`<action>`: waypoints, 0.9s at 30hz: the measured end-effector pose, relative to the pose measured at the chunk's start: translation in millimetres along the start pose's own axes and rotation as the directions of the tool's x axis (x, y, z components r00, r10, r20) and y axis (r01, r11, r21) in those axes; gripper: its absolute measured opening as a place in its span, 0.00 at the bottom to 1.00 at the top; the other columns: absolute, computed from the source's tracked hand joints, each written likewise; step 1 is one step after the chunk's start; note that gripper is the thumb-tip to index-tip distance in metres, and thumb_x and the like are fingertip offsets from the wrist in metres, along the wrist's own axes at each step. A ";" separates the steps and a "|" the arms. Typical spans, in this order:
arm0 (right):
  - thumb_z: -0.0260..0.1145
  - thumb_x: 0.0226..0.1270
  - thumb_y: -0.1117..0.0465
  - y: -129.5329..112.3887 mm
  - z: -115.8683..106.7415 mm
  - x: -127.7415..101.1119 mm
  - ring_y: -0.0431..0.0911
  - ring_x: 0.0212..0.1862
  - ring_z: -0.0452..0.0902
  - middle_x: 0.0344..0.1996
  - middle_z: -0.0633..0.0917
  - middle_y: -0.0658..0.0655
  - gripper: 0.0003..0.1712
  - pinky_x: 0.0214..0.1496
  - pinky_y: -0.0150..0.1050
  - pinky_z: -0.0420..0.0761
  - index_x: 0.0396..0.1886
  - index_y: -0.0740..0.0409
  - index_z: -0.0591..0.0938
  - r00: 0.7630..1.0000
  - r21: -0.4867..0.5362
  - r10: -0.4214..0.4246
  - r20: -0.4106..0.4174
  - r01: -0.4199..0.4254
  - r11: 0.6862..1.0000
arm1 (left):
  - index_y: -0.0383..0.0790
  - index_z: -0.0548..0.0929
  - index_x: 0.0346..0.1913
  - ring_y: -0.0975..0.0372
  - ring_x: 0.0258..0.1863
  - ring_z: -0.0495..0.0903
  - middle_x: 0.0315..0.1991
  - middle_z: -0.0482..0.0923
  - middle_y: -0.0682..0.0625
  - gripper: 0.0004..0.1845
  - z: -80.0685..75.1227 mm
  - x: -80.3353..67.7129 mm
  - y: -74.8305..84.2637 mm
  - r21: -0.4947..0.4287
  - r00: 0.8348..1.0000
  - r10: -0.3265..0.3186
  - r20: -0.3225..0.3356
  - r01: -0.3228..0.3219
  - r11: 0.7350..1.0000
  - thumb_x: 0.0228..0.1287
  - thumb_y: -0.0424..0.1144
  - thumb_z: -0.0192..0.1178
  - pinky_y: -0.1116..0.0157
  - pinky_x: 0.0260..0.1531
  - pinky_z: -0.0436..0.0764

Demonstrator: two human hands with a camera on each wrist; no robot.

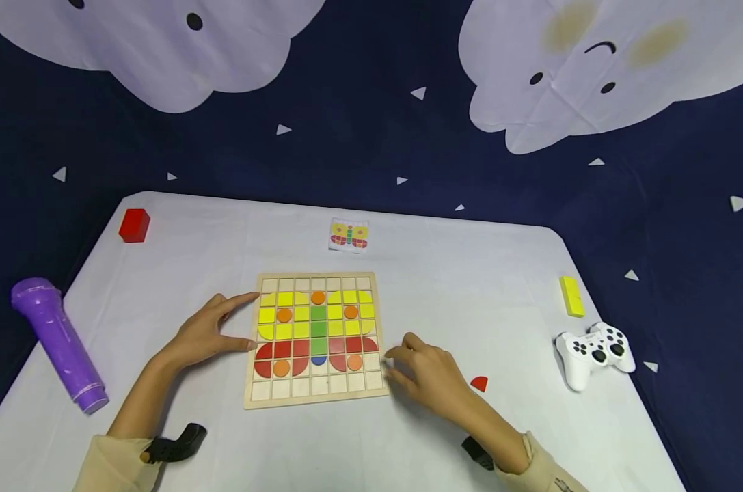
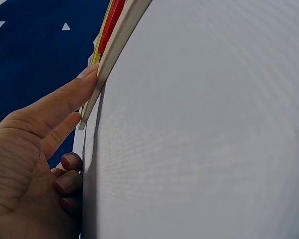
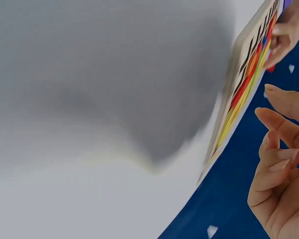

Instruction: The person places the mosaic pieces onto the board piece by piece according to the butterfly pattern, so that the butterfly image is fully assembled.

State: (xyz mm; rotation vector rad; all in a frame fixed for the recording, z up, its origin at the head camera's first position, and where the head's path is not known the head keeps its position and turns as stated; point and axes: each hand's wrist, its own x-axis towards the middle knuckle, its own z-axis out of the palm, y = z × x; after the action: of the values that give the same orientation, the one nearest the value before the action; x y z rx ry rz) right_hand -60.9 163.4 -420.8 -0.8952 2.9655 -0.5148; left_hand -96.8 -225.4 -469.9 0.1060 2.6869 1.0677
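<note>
A wooden grid board (image 1: pixel 316 402) lies on the table with coloured pieces forming a butterfly: yellow squares above, red pieces below, a green column (image 1: pixel 318 329) in the middle, several orange discs and a blue piece (image 1: pixel 318 360) beneath the column. My left hand (image 1: pixel 204 329) touches the board's left edge with straight thumb and index finger. By the right edge hovers my right hand (image 1: pixel 429 374), thumb and index finger apart, nothing between them in the right wrist view. A loose red quarter-round piece (image 1: pixel 479 383) lies to the right of that hand.
Behind the board lies a small butterfly picture card (image 1: pixel 349 236). To the left are a red block (image 1: pixel 134 225) and a purple microphone-shaped object (image 1: pixel 60 345). A yellow block (image 1: pixel 571 296) and a white game controller (image 1: pixel 595 354) lie near the right edge of the table.
</note>
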 end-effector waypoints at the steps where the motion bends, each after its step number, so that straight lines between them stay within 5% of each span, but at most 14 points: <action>1: 0.77 0.55 0.61 4.7 -2.7 -5.8 0.35 0.24 0.64 0.30 0.78 0.50 0.13 0.26 0.28 0.68 0.41 0.56 0.88 1.000 -0.005 0.017 0.000 -0.017 1.000 | 0.49 0.68 0.73 0.55 0.40 0.67 0.39 0.67 0.46 0.49 0.0 -0.1 -0.4 0.005 1.000 0.000 -0.002 0.000 1.000 0.45 0.53 0.77 0.60 0.36 0.67; 11: 0.78 0.48 0.69 47.9 -23.2 -59.1 0.33 0.23 0.64 0.29 0.75 0.48 0.17 0.23 0.28 0.67 0.41 0.56 0.88 0.985 -0.106 0.171 -0.024 -0.173 0.979 | 0.48 0.68 0.73 0.55 0.40 0.67 0.39 0.67 0.46 0.49 0.2 -1.1 1.1 0.010 1.000 0.005 -0.007 -0.005 1.000 0.44 0.52 0.78 0.60 0.35 0.67; 19: 0.78 0.47 0.64 66.2 -33.4 -84.9 0.45 0.21 0.71 0.31 0.75 0.52 0.17 0.22 0.42 0.71 0.40 0.59 0.86 0.934 -0.205 0.356 0.023 -0.344 0.916 | 0.49 0.68 0.73 0.55 0.40 0.67 0.39 0.68 0.46 0.50 0.9 -0.4 0.3 0.017 1.000 0.000 -0.008 0.000 1.000 0.45 0.53 0.77 0.60 0.36 0.67; 27: 0.79 0.45 0.66 76.1 -31.0 -91.4 0.45 0.19 0.70 0.31 0.76 0.53 0.17 0.21 0.42 0.71 0.38 0.63 0.86 0.931 -0.194 0.363 -0.038 -0.363 0.911 | 0.48 0.67 0.73 0.55 0.40 0.66 0.39 0.67 0.46 0.51 1.9 0.3 -0.5 0.018 1.000 0.001 -0.007 0.000 1.000 0.44 0.53 0.77 0.60 0.35 0.67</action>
State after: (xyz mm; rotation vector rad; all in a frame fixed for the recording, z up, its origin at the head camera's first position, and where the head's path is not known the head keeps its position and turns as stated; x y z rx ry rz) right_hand -28.3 281.8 -423.5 -0.3245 3.1132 -0.2087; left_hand -96.6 -224.4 -471.6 0.1065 2.7034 1.0461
